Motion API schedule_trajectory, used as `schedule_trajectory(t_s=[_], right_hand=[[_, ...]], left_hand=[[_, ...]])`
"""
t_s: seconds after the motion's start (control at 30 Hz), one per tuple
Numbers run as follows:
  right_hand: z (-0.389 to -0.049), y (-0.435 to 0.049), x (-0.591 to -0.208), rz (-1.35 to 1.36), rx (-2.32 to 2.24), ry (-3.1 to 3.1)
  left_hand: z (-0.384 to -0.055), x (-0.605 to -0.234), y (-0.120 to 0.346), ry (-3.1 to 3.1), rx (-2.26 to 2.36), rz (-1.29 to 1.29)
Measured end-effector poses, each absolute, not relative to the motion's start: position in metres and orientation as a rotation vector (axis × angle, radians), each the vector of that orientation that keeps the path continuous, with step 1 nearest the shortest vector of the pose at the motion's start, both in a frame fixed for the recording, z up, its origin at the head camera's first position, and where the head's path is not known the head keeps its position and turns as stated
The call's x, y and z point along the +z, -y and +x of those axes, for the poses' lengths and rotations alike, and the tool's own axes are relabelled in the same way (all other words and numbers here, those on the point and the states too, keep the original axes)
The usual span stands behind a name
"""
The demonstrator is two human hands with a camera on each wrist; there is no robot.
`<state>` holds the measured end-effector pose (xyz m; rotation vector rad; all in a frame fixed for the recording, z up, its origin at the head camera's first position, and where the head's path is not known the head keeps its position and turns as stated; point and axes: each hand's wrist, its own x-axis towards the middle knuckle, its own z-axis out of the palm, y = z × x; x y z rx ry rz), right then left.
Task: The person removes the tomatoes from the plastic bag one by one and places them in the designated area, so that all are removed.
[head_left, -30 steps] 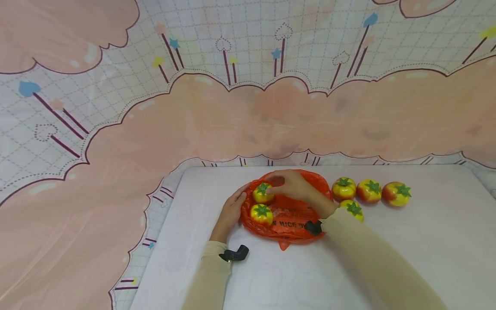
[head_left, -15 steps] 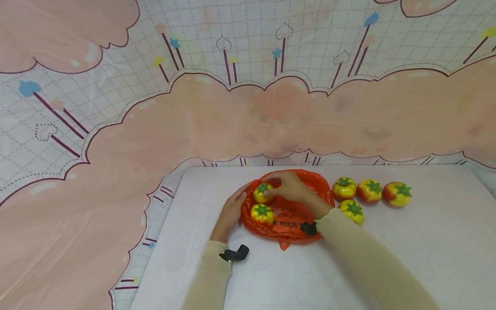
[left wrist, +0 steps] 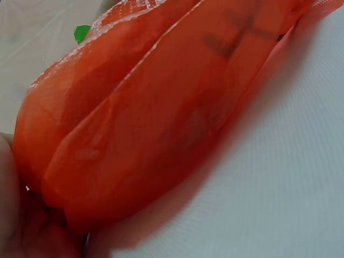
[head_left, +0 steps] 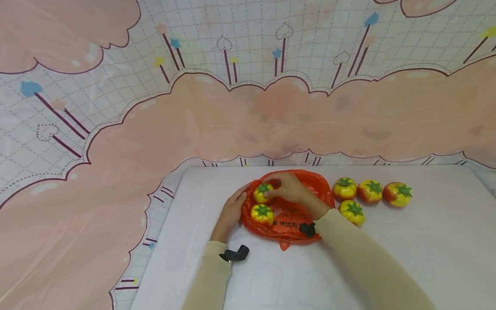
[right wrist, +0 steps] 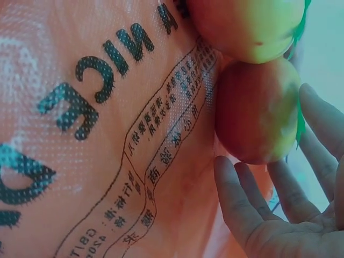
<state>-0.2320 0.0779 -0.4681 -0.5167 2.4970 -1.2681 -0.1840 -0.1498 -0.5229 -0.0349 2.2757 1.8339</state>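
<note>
A red plastic bag [head_left: 294, 211] with black print lies spread open on the white table. Two glossy yellow-red tomatoes with green star-shaped tops sit inside at its left: an upper tomato [head_left: 262, 193] and a lower tomato [head_left: 262, 214]. My left hand [head_left: 231, 211] holds the bag's left edge; in the left wrist view only part of that hand [left wrist: 11, 199] shows beside the folded red film. Reaching across the bag, my right hand [head_left: 288, 187] has its thumb and bent fingers around the upper tomato. In the right wrist view its fingertips [right wrist: 228, 174] are at that tomato's side [right wrist: 258, 113].
Several more tomatoes stand on the white table [head_left: 279, 280] right of the bag: a back row with a near tomato [head_left: 345, 188], a middle one [head_left: 370, 191] and a far-right one [head_left: 397, 194], plus a front tomato [head_left: 351, 212]. Behind hangs a patterned cloth [head_left: 248, 116].
My right forearm and wrist have shifted slightly left, with the hand staying at the upper tomato. The left hand and the bag have stayed in place.
</note>
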Motion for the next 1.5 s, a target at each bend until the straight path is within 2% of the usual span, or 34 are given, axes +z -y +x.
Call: schedule_trajectory(t_s=[1.5], right_hand=[[-0.2294, -0.0791, -0.4721, -0.464, -1.315, -2.459]], left_hand=[[-0.1848, -0.5222, 0.1497, -2.258, 1.829, -0.056]])
